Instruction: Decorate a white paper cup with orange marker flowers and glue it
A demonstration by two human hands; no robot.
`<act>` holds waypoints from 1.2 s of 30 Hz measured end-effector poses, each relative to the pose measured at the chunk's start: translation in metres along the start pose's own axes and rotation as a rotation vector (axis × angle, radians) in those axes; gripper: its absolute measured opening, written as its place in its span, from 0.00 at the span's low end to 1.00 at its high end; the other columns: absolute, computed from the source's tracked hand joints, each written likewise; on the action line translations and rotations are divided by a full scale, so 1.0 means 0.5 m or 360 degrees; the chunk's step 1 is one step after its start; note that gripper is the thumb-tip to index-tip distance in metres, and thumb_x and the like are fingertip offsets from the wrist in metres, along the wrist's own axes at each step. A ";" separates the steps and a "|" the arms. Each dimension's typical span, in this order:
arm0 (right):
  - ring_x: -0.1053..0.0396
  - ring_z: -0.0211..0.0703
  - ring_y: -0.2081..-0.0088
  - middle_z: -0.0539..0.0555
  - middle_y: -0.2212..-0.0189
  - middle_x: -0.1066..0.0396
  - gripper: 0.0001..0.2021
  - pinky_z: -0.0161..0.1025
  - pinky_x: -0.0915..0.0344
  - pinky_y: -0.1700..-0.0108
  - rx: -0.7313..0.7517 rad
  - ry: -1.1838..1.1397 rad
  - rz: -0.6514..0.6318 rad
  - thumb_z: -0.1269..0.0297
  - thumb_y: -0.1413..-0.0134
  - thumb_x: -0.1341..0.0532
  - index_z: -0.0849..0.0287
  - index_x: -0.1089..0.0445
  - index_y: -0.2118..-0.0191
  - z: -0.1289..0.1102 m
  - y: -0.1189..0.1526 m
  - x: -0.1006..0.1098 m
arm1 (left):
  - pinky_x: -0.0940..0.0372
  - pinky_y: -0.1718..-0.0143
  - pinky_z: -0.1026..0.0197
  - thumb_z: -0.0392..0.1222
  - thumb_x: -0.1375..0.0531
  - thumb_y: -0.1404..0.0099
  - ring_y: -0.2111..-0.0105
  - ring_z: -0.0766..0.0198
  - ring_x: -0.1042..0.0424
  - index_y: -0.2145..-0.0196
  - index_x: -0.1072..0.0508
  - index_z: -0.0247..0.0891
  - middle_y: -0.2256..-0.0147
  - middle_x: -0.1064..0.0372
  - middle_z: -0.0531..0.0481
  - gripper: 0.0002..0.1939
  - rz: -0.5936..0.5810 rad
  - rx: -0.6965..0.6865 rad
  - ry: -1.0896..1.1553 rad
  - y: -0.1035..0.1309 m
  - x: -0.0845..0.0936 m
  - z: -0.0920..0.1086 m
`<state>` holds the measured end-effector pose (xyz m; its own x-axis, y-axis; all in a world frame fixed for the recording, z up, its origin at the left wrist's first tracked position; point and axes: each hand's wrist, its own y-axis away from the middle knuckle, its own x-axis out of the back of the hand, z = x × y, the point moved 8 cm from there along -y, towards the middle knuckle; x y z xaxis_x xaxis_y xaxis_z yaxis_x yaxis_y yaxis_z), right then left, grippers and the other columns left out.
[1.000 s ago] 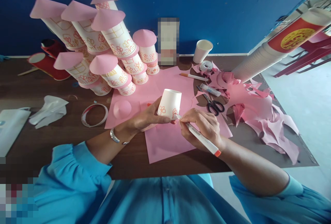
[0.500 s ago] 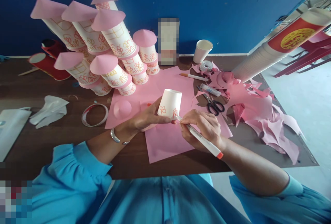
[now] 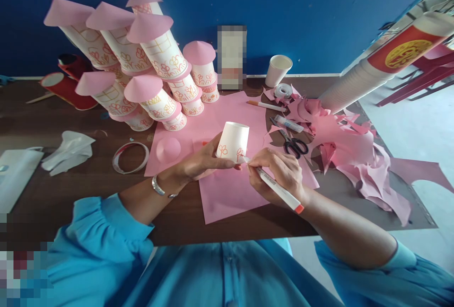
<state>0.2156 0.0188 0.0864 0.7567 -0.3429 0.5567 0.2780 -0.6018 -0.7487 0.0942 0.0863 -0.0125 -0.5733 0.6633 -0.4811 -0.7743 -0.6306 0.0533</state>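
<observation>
Paper cup [image 3: 231,137] is sitting in the person's left hand [image 3: 200,161], looking narrow end up and leaning a bit, above the pink sheet [image 3: 227,198]. Can't tell if anything underneath is supporting it too. That left hand is gripping low, thumb lying along the bottom edge, and 2 orange flowers [image 3: 222,150] are showing on the near side. The right hand [image 3: 278,170] is pinching a marker [image 3: 278,188], tip pointing at the flower nearer it; whether it's actually touching, I'm not seeing clearly.

Worrying me most: the thumb is lying awfully near the drawn lines, so if ink is sitting wet there, a small slip could be smearing a stem. The walls are probably thin, so squeezing too hard would be denting the curve and making the tip skid. A loose grip would be letting the cup roll mid-stroke, same bad line. Also, the cup towers [image 3: 153,101] are standing on the surface [image 3: 177,222] off to the left, looking tippy, so a bump could be toppling 1 or more.
</observation>
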 end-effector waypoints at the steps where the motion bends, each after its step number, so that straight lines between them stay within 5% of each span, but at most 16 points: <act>1: 0.28 0.35 0.76 0.46 0.76 0.29 0.08 0.33 0.33 0.74 0.0000 0.0008 0.0001 0.77 0.40 0.39 0.55 0.35 0.62 -0.001 -0.001 0.001 | 0.28 0.53 0.54 0.36 0.29 0.39 0.55 0.57 0.24 0.42 0.34 0.46 0.54 0.25 0.47 0.30 0.0000 0.0002 -0.0003 0.000 0.000 0.000; 36: 0.27 0.37 0.76 0.46 0.75 0.29 0.10 0.34 0.31 0.73 0.0066 -0.0046 0.0055 0.78 0.41 0.39 0.54 0.35 0.61 -0.010 -0.003 0.011 | 0.28 0.53 0.53 0.37 0.28 0.40 0.56 0.55 0.23 0.42 0.34 0.42 0.55 0.26 0.45 0.31 0.0046 0.0075 -0.0059 0.002 0.005 -0.008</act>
<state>0.2164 0.0143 0.0922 0.7830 -0.3416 0.5197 0.2751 -0.5592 -0.7821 0.0932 0.0857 -0.0170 -0.6042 0.6602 -0.4462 -0.7688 -0.6303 0.1084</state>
